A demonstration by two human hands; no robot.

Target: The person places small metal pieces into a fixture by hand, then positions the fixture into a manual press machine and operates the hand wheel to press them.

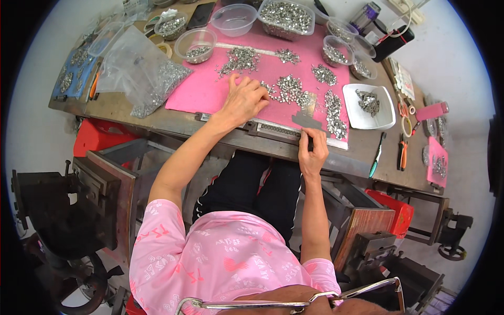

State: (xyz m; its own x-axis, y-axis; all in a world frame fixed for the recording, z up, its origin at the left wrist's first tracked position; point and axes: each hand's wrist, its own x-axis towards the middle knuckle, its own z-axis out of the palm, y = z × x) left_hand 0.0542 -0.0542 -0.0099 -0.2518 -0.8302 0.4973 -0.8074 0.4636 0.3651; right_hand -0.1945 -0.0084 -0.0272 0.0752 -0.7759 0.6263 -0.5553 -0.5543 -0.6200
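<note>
A narrow metal fixture bar (273, 131) with a row of small parts in its slot lies along the near table edge. At its right end, my right hand (314, 151) is closed in a pinch at the bar; what lies between the fingertips is hidden. My left hand (244, 100) is over the pink mat (194, 92), left of a pile of small silvery metal pieces (290, 88). Its outer fingers stick out, while the others bend together near the loose pieces; anything they hold is not visible. A flat grey metal plate (308, 121) sits beyond the bar.
Tubs of metal pieces (286, 20) stand at the back. On the left is a clear plastic bag (142, 68). To the right are a white tray (362, 123), a toothbrush (378, 155) and orange-handled pliers (402, 152). Vises (79, 205) flank me below table height.
</note>
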